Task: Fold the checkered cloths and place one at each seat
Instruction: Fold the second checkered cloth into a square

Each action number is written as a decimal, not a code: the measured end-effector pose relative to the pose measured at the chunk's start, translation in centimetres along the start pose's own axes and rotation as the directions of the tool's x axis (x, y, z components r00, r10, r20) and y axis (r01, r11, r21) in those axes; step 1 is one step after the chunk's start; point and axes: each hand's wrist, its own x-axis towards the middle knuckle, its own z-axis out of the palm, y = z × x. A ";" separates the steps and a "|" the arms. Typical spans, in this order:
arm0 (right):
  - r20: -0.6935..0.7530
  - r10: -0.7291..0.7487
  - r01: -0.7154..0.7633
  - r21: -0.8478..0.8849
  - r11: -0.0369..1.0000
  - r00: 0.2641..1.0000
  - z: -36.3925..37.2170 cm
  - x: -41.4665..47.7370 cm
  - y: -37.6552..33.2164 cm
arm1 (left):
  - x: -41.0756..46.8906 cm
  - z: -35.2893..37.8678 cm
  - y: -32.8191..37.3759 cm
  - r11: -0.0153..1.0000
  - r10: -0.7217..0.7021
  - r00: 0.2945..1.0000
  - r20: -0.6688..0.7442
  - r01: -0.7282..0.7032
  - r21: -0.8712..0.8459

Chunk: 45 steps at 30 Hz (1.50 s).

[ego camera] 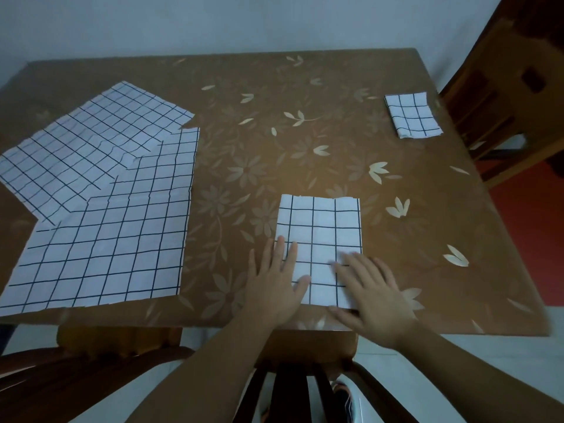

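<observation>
No readable writing anywhere. Both hands, left (274, 285) and right (370, 288), lie flat with fingers spread, gripping nothing, on the folded grid-checked cloth (320, 230) atop the floral brown bench (305, 132).

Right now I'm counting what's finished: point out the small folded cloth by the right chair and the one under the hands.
Small folded cloth (412, 116), head view, middle of its top face.
Cloth under the hands (319, 227), head view, bare upper part.

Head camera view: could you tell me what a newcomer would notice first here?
Probably both hands, left and right, pressed flat on a folded checkered cloth at the table's near edge. Next, two unfolded cloths overlap on the left, and a small folded cloth lies far right by a chair.
</observation>
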 end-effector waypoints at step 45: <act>-0.261 -0.036 0.079 0.156 0.985 0.965 -0.7 -4.1 1.6 | -2.3 -0.7 5.4 0.904 0.419 0.904 -0.083 -0.407 0.134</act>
